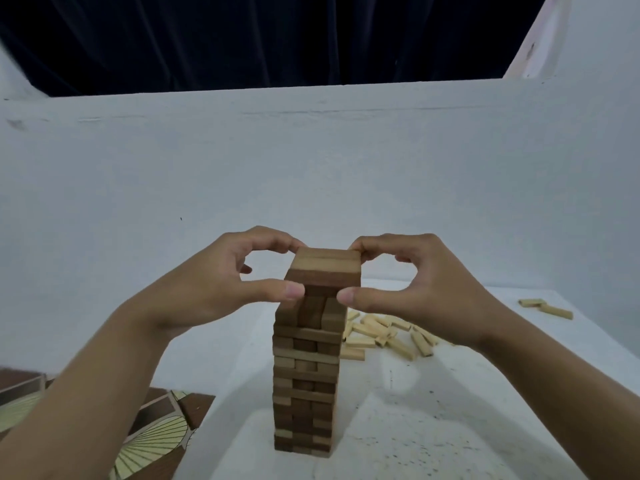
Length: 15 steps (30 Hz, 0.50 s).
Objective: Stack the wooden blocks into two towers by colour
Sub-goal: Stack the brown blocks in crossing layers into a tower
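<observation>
So, head view: brown tower [306,375] stands upright on the white table [450,427]. Left hand [214,289] & right hand [419,289] flank its top, each w/ thumb on the near face and fingers curled onto the far top edge, pinching the tower's upper layers. Behind the tower to its right lies a heap of pale loose blocks [375,330], partly hidden by the right wrist; two more pale blocks [556,311] lie far right of it. Patterned floor [156,441] shows lower left of the tower; white wall [311,168] and dark curtain [277,36] are behind.
</observation>
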{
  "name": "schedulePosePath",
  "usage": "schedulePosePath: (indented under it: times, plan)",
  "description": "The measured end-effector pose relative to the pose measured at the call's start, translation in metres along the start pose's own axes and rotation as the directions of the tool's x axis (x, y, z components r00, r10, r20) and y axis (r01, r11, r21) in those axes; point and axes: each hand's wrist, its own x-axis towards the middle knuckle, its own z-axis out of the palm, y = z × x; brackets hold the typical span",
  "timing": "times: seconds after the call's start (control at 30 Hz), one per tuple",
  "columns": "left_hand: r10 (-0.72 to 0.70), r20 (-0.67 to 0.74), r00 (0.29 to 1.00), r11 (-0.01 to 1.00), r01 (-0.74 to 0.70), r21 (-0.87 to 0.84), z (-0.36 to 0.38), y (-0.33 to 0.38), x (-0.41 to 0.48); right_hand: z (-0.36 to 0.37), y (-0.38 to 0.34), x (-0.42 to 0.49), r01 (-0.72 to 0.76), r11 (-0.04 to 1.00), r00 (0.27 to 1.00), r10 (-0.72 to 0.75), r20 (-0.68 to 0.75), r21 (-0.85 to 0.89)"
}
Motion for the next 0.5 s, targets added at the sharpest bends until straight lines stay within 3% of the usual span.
schedulePosePath:
  times: [0.5]
  plan:
    - [0.043, 0.062, 0.997, 0.999, -0.041, -0.028, 0.004, -0.027, 0.003, 0.009, -0.001, -0.004, -0.084, 0.995, 0.995, 0.087, 0.044, -0.057]
